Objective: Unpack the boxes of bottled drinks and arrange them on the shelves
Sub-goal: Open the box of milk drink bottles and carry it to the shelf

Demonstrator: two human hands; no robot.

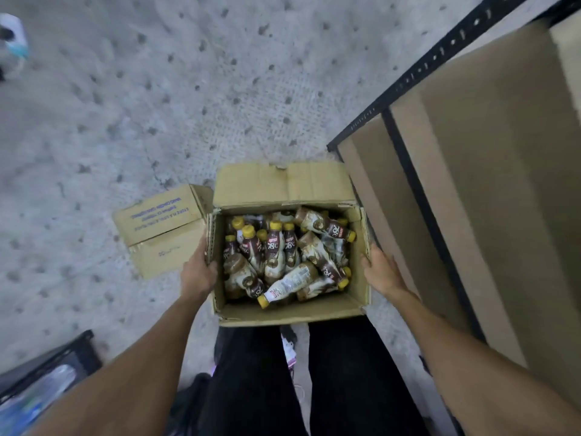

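Observation:
An open cardboard box [283,311] sits on the floor right in front of my legs. Inside lie several brown bottled drinks [276,253] with yellow caps, some upright, some tipped over in a jumble. My left hand [199,270] grips the box's left wall, thumb over the rim. My right hand [382,270] lies against the right wall with its fingers along the edge. To the right stands the shelf unit [471,158], black metal frame with brown boards, nothing on the boards in view.
The box's left flap [163,228] lies folded out on the speckled grey floor [157,105]. A dark crate or rack corner [47,376] sits at lower left. A white and blue object [14,45] is at the far upper left.

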